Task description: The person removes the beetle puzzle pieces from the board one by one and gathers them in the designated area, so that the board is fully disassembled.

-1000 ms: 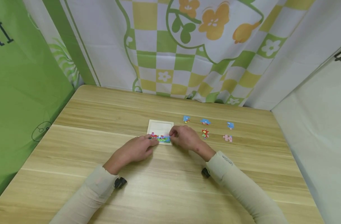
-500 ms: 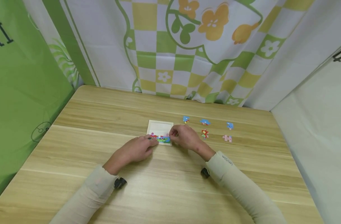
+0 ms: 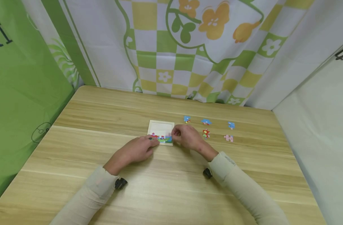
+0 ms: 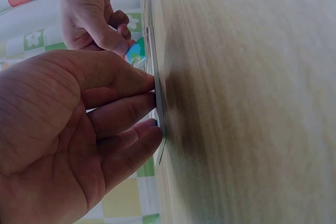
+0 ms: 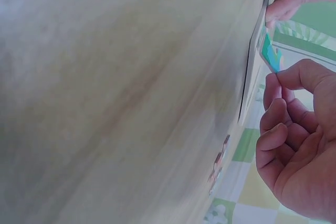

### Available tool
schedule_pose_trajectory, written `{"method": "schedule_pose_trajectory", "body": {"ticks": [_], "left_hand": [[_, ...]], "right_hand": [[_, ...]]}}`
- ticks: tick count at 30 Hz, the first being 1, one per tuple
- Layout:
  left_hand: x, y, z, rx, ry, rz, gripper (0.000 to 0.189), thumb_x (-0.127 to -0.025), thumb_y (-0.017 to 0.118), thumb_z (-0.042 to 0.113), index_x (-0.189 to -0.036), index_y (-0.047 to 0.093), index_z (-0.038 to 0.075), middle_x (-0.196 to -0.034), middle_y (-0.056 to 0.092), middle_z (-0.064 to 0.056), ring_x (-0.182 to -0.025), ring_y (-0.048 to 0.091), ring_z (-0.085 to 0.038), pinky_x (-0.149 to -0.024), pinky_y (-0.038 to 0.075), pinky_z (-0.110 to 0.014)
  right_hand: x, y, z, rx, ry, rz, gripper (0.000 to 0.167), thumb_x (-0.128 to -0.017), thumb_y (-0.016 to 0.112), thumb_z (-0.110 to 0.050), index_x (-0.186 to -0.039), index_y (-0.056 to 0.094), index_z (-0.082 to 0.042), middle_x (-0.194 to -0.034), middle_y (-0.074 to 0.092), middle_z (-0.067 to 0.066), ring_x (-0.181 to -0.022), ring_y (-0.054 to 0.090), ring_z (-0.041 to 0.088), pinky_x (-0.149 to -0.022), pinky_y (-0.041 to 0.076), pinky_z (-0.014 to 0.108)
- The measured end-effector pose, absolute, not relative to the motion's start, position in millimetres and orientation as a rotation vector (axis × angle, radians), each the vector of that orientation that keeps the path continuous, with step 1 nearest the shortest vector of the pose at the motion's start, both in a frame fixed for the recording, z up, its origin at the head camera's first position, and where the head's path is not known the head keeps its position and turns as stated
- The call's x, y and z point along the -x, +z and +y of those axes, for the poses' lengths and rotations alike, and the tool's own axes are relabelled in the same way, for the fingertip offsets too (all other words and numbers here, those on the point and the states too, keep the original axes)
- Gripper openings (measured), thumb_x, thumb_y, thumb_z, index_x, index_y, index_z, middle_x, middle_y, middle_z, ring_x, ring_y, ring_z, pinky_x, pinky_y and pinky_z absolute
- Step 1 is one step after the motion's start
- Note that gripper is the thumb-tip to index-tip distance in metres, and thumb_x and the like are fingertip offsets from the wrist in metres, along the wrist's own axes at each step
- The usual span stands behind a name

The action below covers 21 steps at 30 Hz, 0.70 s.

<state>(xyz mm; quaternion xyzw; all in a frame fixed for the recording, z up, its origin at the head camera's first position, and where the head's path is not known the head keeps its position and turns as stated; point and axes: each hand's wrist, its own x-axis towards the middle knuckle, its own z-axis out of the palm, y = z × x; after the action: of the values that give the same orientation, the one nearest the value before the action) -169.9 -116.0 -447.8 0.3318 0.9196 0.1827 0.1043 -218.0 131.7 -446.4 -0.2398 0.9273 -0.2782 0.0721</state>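
A small square wooden puzzle frame (image 3: 161, 121) lies on the table, with colourful jigsaw pieces (image 3: 162, 138) along its near side and bare board behind them. My left hand (image 3: 137, 150) rests its extended fingertips on the frame's near left corner, over the pieces there. Between thumb and forefinger, my right hand (image 3: 186, 137) pinches a blue-green puzzle piece (image 5: 270, 53) at the frame's right side. The right wrist view shows that piece tilted, its lower edge at the frame. It also shows in the left wrist view, beyond my left hand (image 4: 79, 124).
Loose puzzle pieces lie right of the frame: a blue one (image 3: 186, 119), a blue and red one (image 3: 206, 122), another blue one (image 3: 231, 125), a red one (image 3: 206, 134) and a pink one (image 3: 228, 138). A patterned curtain (image 3: 166, 62) hangs behind the wooden table (image 3: 166, 187).
My right hand has shifted very slightly at the frame's right edge, still pinching the puzzle piece. My left hand has stayed in place.
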Motion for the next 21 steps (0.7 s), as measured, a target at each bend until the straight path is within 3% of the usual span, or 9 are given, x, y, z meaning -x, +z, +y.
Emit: {"method": "schedule_pose_trajectory", "body": {"ticks": [21], "left_hand": [[169.7, -446.4, -115.6, -0.969, 0.548, 2.686, 0.041, -0.102, 0.058, 0.008, -0.142, 0.062, 0.003, -0.146, 0.055, -0.021, -0.136, 0.049, -0.041, -0.111, 0.040, -0.054]], "right_hand": [[204.6, -430.7, 186.4, 0.646, -0.922, 2.772, 0.005, -0.092, 0.068, -0.007, -0.090, 0.072, -0.009, -0.085, 0.068, -0.003, -0.079, 0.061, 0.014, -0.070, 0.052, 0.032]]}}
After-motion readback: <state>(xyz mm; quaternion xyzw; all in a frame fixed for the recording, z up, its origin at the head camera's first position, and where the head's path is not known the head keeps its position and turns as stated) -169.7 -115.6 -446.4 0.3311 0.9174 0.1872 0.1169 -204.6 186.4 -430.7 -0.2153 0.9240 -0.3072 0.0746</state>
